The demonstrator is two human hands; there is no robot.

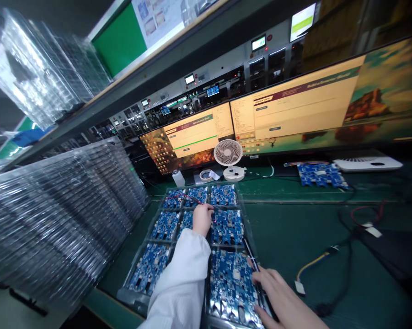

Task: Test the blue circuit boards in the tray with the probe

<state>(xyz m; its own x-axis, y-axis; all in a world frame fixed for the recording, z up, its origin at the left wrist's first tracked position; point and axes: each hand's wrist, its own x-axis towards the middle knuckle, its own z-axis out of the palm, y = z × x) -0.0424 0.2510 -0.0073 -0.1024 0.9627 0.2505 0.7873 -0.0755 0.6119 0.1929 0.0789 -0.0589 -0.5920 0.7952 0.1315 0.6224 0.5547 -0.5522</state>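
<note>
Two hands at a tray (133, 296) of blue circuit boards (230, 279).
We see the boards lying in the tray on the bench, its compartments presumably keeping them apart. The left hand (202, 219) bends over the middle boards, where a red wire (180, 196) reaches it; whether it pinches the wire, we cannot tell. The right hand (277, 294) grasps a slim dark stick (250, 250) along the tray's right edge, perhaps for steadier aim.

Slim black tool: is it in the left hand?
No, the right hand holds the slim black tool, while the left hand reaches over the blue boards.
</note>
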